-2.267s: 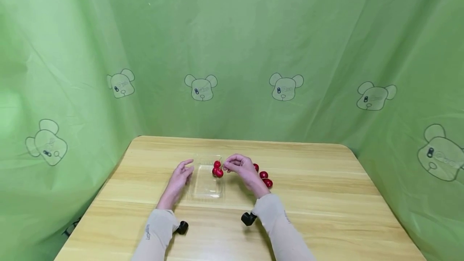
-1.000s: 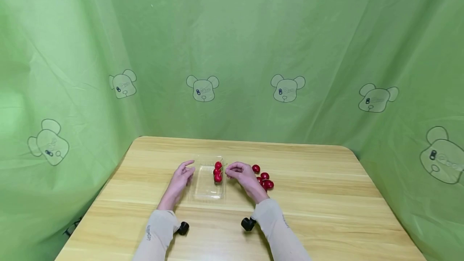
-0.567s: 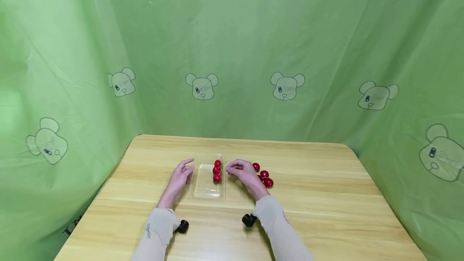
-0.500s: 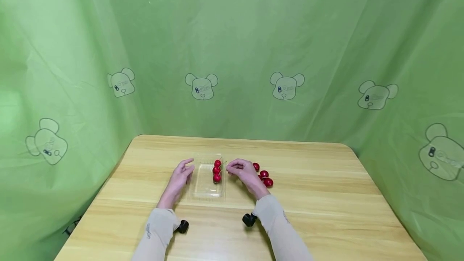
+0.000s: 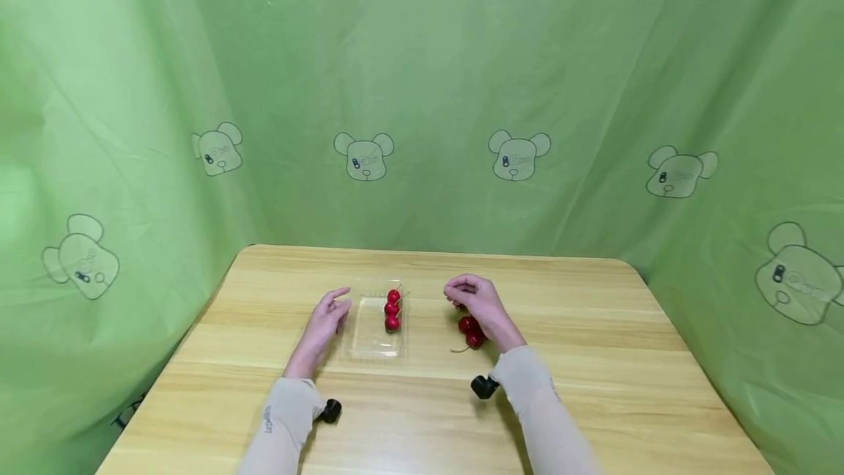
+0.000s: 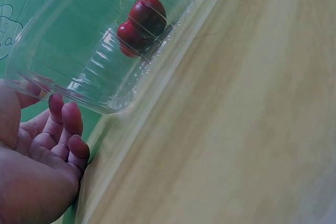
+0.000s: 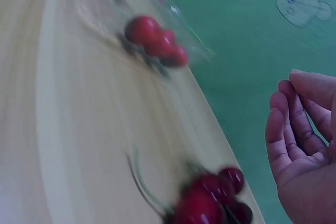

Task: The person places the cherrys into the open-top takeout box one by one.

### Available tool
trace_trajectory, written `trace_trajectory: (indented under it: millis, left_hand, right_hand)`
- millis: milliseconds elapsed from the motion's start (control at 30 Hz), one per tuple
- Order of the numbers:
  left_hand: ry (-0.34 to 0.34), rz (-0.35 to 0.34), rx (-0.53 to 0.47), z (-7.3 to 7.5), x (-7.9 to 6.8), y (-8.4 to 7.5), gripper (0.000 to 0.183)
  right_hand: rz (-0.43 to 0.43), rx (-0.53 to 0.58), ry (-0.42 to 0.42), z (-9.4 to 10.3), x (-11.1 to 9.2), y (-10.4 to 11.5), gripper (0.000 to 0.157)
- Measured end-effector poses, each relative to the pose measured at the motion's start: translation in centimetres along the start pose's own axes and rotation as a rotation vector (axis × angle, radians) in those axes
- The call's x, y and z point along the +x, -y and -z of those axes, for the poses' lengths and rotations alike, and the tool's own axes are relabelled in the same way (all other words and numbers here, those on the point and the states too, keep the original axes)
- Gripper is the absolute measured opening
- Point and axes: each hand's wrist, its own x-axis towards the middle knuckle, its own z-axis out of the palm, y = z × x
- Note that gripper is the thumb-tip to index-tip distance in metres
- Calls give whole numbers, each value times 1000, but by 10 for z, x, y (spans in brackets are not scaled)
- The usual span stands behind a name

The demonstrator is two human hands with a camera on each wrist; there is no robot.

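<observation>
In the head view a clear plastic container (image 5: 371, 332) lies on the table, with three red cherries (image 5: 392, 308) in a row along its right side, stems pointing right. My left hand (image 5: 323, 325) is at the container's left edge, fingers loosely bent; the left wrist view has its fingertips right at the plastic rim (image 6: 65, 98). To the right, my right hand (image 5: 484, 308) is over the loose cherries (image 5: 473, 341), partly hiding them. Its thumb and fingers come close together with nothing visible between them in the right wrist view, where several stemmed cherries (image 7: 202, 205) lie below.
The wooden table (image 5: 593, 358) has rounded back corners. A green curtain (image 5: 422, 94) with bear faces stands around its back and sides. Dark wrist cameras (image 5: 484, 387) stick out from both sleeves.
The cherries in the container went from a bunch to a straight row. My right hand left the container's right side and moved right, over the loose cherries. My left hand stayed put.
</observation>
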Motion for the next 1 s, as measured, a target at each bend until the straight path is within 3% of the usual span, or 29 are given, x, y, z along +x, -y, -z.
trace_trajectory:
  millis: [333,500,733,1000]
  left_hand:
    - [-1,-1,-8,4,2,1,45]
    - [-3,-2,-11,3,2,1,44]
    - [-10,-1,-10,1,1,2,45]
    - [8,-1,-17,0,2,1,47]
  right_hand:
    - [2,-313,15,57,-12,-14,25]
    - [-54,-350,23,72,-20,-24,27]
    - [-112,-346,87,79,-28,-30,31]
    - [-89,-358,113,80,-28,-36,27]
